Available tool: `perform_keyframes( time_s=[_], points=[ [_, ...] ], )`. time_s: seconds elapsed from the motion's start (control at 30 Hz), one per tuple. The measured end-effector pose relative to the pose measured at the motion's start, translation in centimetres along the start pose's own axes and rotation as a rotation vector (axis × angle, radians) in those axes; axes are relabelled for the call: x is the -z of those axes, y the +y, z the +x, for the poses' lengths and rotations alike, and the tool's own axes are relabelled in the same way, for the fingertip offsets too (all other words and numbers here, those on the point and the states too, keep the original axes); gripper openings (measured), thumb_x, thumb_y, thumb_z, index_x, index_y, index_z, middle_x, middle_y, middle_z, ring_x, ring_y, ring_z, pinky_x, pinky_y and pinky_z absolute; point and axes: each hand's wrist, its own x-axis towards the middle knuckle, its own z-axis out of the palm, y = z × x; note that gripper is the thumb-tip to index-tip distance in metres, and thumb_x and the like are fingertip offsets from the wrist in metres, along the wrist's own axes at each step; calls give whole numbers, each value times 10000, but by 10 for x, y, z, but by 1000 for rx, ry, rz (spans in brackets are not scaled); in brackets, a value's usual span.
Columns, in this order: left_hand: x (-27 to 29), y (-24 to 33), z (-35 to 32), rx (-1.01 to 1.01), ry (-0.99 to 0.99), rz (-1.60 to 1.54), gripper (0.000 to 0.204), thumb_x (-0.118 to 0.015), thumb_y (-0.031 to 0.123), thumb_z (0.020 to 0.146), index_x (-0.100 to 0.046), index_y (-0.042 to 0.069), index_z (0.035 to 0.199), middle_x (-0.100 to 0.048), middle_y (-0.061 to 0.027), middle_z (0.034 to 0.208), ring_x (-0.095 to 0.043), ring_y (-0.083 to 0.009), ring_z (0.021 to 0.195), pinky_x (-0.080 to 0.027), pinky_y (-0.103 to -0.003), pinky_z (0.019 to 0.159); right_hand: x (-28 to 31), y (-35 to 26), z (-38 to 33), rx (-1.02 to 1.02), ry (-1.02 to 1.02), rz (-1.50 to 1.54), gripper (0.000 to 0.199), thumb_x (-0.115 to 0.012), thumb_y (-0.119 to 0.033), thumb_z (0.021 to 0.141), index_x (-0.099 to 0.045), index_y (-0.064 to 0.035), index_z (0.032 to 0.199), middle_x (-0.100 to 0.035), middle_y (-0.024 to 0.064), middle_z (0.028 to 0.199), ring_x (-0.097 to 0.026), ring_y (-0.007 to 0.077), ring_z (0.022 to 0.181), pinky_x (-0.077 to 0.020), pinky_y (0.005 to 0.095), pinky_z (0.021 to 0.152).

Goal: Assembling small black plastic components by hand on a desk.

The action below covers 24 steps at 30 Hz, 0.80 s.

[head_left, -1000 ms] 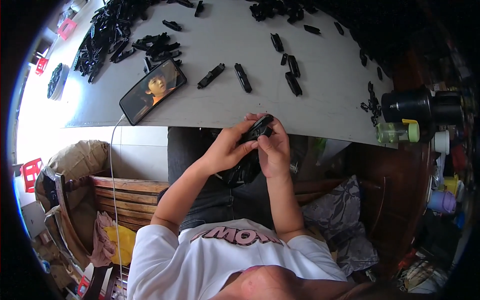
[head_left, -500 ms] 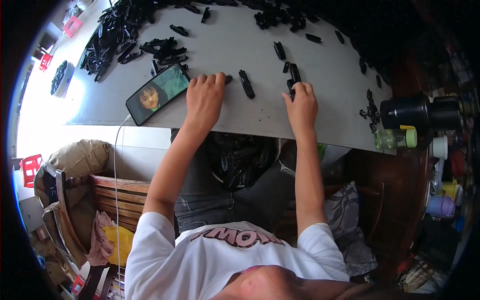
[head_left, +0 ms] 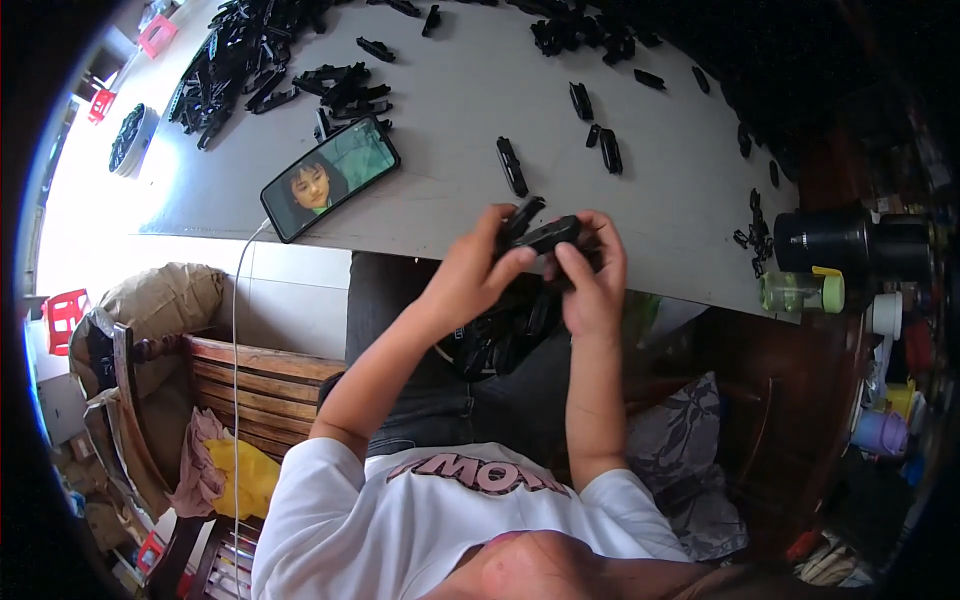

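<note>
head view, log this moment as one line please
left hand and right hand: black parts held between them | phone: lit, on table | heap of black pieces: table's far left

Parts behind phone; bottle right

The left forearm slants up and rightward, the right forearm rises nearly upright, and the 2 hands come close together before the body. The left hand bends inward, thumb extended toward the right hand, whose fingers curl, apparently, though blur softens them.
</note>
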Motion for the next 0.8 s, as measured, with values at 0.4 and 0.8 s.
perform_keyframes(
  time_s=[0.4, 0.8],
  points=[
    [-8, -2, -13, 129, -195, -483, 379, -583, 74, 856, -454, -51, 1189, -622, -133, 786, -614, -177, 683, -488, -278, 637, -5, -4, -13, 148, 29, -304, 288, -691, -133, 792, -563, -8, 1018, -598, 46, 927, -543, 109, 780, -448, 228, 693],
    [17, -16, 56, -420, 86, 723, 397, -543, 52, 802, -530, 68, 1199, -561, -129, 1177, -515, -295, 1102, -391, -416, 941, 48, -11, 64, 240, 246, -505, 167, -637, -124, 802, -555, -14, 897, -636, 90, 824, -590, 153, 755, -441, 273, 660]
  ],
)
